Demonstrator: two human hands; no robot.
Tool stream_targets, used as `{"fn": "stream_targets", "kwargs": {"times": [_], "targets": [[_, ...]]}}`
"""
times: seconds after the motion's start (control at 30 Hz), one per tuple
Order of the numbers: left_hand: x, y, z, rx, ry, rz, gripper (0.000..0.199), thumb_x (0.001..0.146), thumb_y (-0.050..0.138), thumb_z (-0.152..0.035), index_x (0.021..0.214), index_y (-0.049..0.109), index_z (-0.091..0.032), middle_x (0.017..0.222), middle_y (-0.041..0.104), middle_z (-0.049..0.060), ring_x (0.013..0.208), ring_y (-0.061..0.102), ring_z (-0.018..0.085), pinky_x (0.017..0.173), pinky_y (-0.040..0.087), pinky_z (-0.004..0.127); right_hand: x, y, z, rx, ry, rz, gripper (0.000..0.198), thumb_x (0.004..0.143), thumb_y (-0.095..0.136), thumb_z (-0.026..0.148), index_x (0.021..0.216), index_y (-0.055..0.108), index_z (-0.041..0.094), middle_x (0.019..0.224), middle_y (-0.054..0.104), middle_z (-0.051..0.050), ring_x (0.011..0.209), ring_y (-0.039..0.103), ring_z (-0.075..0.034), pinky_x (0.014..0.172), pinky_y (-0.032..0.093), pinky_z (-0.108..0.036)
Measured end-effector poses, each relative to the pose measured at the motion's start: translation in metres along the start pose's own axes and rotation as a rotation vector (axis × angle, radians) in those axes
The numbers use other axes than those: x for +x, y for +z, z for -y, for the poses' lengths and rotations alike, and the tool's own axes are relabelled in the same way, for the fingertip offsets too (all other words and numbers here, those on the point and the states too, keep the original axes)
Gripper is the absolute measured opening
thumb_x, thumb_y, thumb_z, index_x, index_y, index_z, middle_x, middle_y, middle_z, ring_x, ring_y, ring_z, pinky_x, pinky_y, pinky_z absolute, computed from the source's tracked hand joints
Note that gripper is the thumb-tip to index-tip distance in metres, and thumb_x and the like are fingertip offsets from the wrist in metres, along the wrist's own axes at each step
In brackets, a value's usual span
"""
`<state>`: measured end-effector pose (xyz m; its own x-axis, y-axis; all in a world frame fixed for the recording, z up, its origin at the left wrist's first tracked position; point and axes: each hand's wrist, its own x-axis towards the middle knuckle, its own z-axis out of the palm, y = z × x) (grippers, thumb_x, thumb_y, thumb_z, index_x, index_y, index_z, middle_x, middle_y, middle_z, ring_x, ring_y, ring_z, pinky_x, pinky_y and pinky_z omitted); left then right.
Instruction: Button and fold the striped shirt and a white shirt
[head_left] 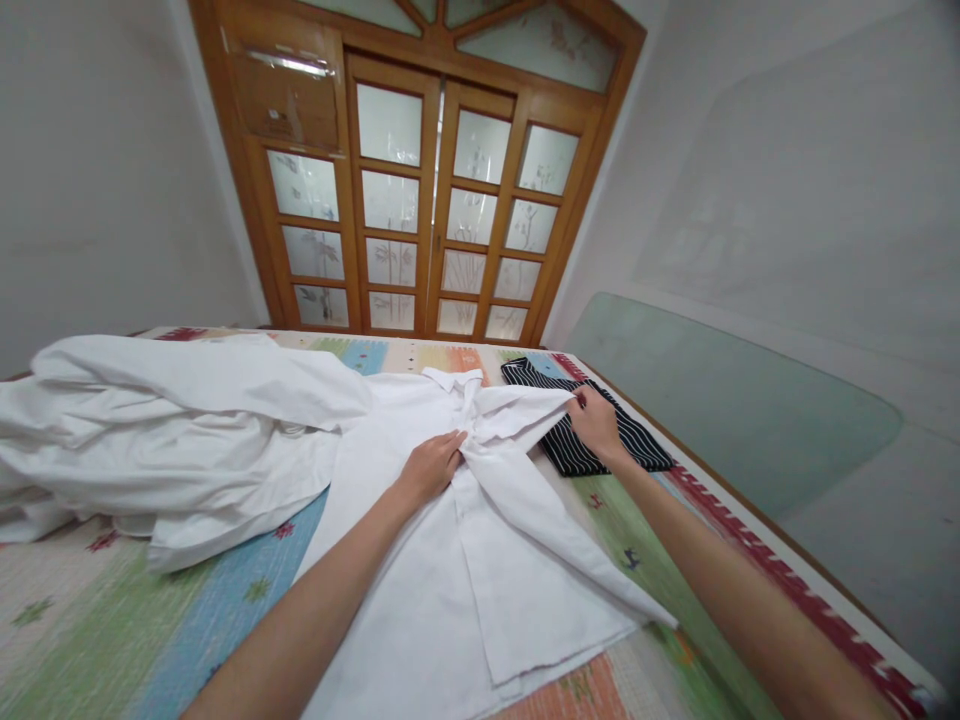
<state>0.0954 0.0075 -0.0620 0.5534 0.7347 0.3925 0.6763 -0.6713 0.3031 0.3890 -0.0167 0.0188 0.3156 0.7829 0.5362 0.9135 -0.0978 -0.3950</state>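
- The white shirt lies on a patterned cover, hem nearest, collar farthest. Its cloth looks light, soft and limp, probably quick to crease but not fragile or slippery; the firmest holds should be the doubled edges at placket, cuff or collar.
- Left of the shirt, against its edge, is a heap of white cloth.
- On the shirt's front, below the collar, the left-hand grip is at bunched folds; I cannot tell whether it pinches or only presses.
- At the shirt's right, the right-hand grip pinches a drawn-out end, probably a sleeve.
- Just right of the shirt, under that hand, lies a striped black garment.
- Well beyond the collar stand wooden doors. No brand, label or writing is readable.
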Motion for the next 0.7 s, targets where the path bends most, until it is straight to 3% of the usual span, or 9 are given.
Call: {"fn": "stream_targets", "kwargs": {"times": [0.07, 0.13, 0.23, 0.33, 0.43, 0.53, 0.6, 0.7], "targets": [[0.0, 0.0, 0.0, -0.012, -0.002, -0.007, 0.039, 0.095, 0.044, -0.02, 0.133, 0.055, -0.023, 0.135, 0.06, 0.007, 0.123, 0.058, 0.02, 0.103, 0.048, 0.035, 0.002, -0.002, 0.004, 0.181, 0.099, 0.053, 0.016, 0.088, 0.045, 0.023, 0.081, 0.058, 0.018, 0.064, 0.062, -0.002, 0.054, 0.054, -0.016, 0.057, 0.039, -0.026], [-0.001, 0.001, 0.001, -0.01, -0.006, -0.007, 0.039, 0.096, 0.044, -0.021, 0.134, 0.054, -0.022, 0.135, 0.06, 0.008, 0.123, 0.057, 0.02, 0.103, 0.047, 0.035, 0.004, -0.003, 0.01, 0.421, 0.282, 0.165, 0.019, 0.091, 0.041, 0.025, 0.08, 0.055, 0.019, 0.051, 0.054, 0.002, 0.039, 0.042, -0.012, 0.044, 0.033, -0.023], [-0.001, 0.001, 0.001, -0.007, -0.006, -0.007, 0.04, 0.097, 0.042, -0.023, 0.136, 0.053, -0.022, 0.134, 0.061, 0.009, 0.122, 0.058, 0.021, 0.102, 0.048, 0.036, 0.004, -0.001, 0.021, 0.792, 0.555, 0.29, 0.02, 0.096, 0.036, 0.026, 0.083, 0.05, 0.019, 0.047, 0.05, 0.005, 0.031, 0.029, -0.008, 0.037, 0.032, -0.02], [-0.002, 0.002, 0.002, -0.013, 0.001, -0.015, 0.041, 0.098, 0.041, -0.025, 0.137, 0.052, -0.023, 0.134, 0.061, 0.008, 0.121, 0.059, 0.02, 0.101, 0.048, 0.036, 0.005, 0.002, 0.027, 0.988, 0.63, 0.323, 0.022, 0.098, 0.036, 0.031, 0.092, 0.052, 0.018, 0.055, 0.059, 0.001, 0.034, 0.041, -0.008, 0.044, 0.047, -0.021], [-0.001, 0.002, 0.003, -0.005, 0.004, -0.008, 0.041, 0.098, 0.04, -0.026, 0.137, 0.051, -0.024, 0.134, 0.061, 0.008, 0.122, 0.058, 0.02, 0.101, 0.048, 0.035, 0.008, 0.006, 0.027, 0.969, 0.56, 0.309, 0.03, 0.098, 0.04, 0.04, 0.097, 0.058, 0.017, 0.065, 0.066, -0.005, 0.052, 0.06, -0.014, 0.053, 0.054, -0.026], [-0.001, 0.003, 0.003, 0.022, -0.004, 0.015, 0.043, 0.098, 0.04, -0.025, 0.14, 0.047, -0.02, 0.131, 0.063, 0.01, 0.119, 0.06, 0.021, 0.099, 0.049, 0.035, 0.013, 0.005, 0.02, 0.76, 0.359, 0.199, 0.037, 0.095, 0.042, 0.045, 0.106, 0.063, 0.017, 0.083, 0.07, -0.009, 0.072, 0.066, -0.019, 0.062, 0.057, -0.03], [-0.001, 0.005, 0.004, 0.038, -0.006, 0.018, 0.046, 0.097, 0.041, -0.024, 0.142, 0.044, -0.018, 0.128, 0.065, 0.012, 0.117, 0.062, 0.022, 0.097, 0.05, 0.035, 0.018, 0.0, 0.014, 0.521, 0.165, 0.074, 0.042, 0.093, 0.044, 0.043, 0.121, 0.06, 0.017, 0.102, 0.07, -0.012, 0.089, 0.066, -0.023, 0.075, 0.057, -0.035], [-0.001, 0.008, 0.005, 0.04, 0.006, -0.001, 0.048, 0.097, 0.041, -0.026, 0.144, 0.041, -0.017, 0.127, 0.065, 0.013, 0.115, 0.062, 0.023, 0.096, 0.05, 0.036, 0.025, -0.011, 0.001, 0.129, -0.121, -0.071, 0.061, 0.088, 0.048, 0.034, 0.144, 0.039, 0.011, 0.13, 0.058, -0.018, 0.119, 0.054, -0.031, 0.099, 0.045, -0.043]]}}
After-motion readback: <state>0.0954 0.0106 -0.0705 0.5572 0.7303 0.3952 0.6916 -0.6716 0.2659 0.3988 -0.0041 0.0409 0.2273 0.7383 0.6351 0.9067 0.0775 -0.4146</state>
